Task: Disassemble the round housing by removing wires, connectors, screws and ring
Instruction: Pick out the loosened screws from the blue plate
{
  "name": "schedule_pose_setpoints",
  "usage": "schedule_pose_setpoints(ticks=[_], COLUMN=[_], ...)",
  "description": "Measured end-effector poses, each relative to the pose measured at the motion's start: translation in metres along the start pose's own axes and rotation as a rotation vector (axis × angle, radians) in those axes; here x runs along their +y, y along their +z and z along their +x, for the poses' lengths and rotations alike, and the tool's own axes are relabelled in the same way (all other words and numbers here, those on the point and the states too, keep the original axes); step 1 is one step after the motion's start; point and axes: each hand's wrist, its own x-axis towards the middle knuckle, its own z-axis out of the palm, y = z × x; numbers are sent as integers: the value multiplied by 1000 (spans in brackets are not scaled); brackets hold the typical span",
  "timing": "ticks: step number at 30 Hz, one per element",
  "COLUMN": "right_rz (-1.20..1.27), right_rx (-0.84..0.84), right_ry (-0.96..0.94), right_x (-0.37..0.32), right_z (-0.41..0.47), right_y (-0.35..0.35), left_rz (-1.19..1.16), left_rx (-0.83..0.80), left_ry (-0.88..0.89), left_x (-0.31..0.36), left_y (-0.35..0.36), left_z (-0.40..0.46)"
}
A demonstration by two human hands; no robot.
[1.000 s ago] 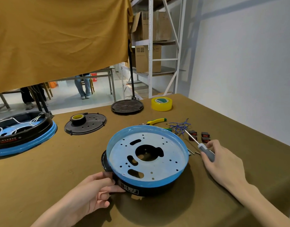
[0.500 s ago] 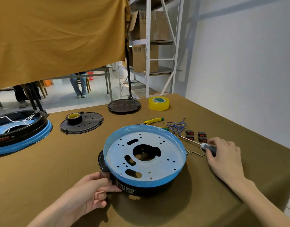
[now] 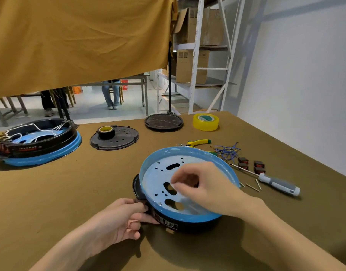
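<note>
The round housing [image 3: 187, 224], black-sided with a blue rim and a pale perforated plate [image 3: 158, 178] inside, sits on the brown table in front of me. My left hand [image 3: 117, 222] grips its black side at the near left. Above the plate's middle hovers my right hand [image 3: 205, 184], its fingers curled down and hiding the centre hole; blur hides whether they hold anything. The grey-handled screwdriver [image 3: 278, 183] lies on the table to the right, beside loose screws [image 3: 252, 187], blue wires [image 3: 227, 151] and red-black connectors [image 3: 252, 165].
A second housing with white wires [image 3: 37, 141] stands at the far left. Behind lie a black lid carrying a tape roll [image 3: 114, 136], a black disc [image 3: 164, 122], yellow tape [image 3: 205, 122] and yellow-green pliers [image 3: 197, 142]. The table's edge runs along the right wall.
My right hand laid the screwdriver down on the table and moved left over the plate's centre. My left hand has kept its hold on the housing's side.
</note>
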Motion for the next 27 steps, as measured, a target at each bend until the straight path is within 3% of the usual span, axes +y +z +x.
schedule_pose_setpoints(ticks=[4,13,19,27], right_rz=[-71,-96,-88,-41], right_rx=[-261,-247,-166,-195], right_ry=[-12,-75,-31,-25], right_x=[-2,-4,0,-2], right_z=[11,16,8,4], right_y=[15,24,26,27], left_rz=[16,60,76,91], left_rx=[-15,-39,-40,-62], left_ry=[1,29,38,43], left_x=[1,0,-2,-3], left_y=[-1,-3,-5,-6], left_z=[1,4,7,7])
